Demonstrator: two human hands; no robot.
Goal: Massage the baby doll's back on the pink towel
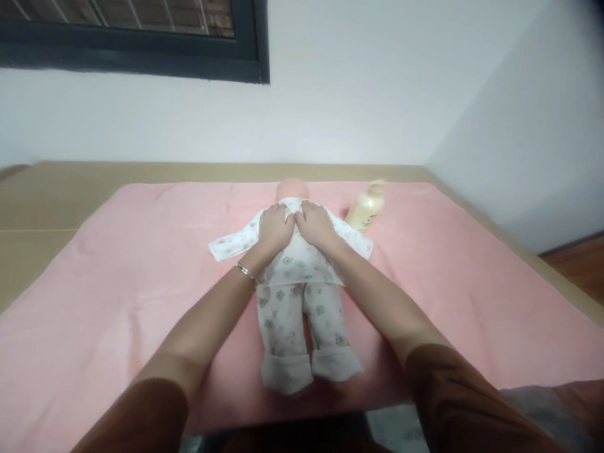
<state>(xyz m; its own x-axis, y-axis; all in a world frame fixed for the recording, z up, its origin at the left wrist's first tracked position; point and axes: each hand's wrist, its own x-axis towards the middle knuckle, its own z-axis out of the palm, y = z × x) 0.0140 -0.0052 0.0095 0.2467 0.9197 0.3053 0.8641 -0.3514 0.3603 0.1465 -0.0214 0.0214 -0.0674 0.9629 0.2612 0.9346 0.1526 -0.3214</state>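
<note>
A baby doll (292, 189) in white patterned clothes lies on a pink cloth (155, 270), its head toward the wall. Its long-sleeved top (299, 261) and matching trousers (283, 321) with turned-up cuffs are spread flat, sleeves out to both sides. My left hand (275, 228) lies on the left side of the doll's upper body, fingers stretched toward its shoulder. On the other side my right hand (317, 223) rests the same way. The two thumbs nearly meet at the middle. A silver bracelet (245, 272) circles my left wrist.
A pale yellow pump bottle (367, 206) is tilted on the cloth, to the right of the doll's head. The cloth covers a tan surface (51, 189) that meets a white wall (349, 94). A dark-framed window (257, 50) is at upper left.
</note>
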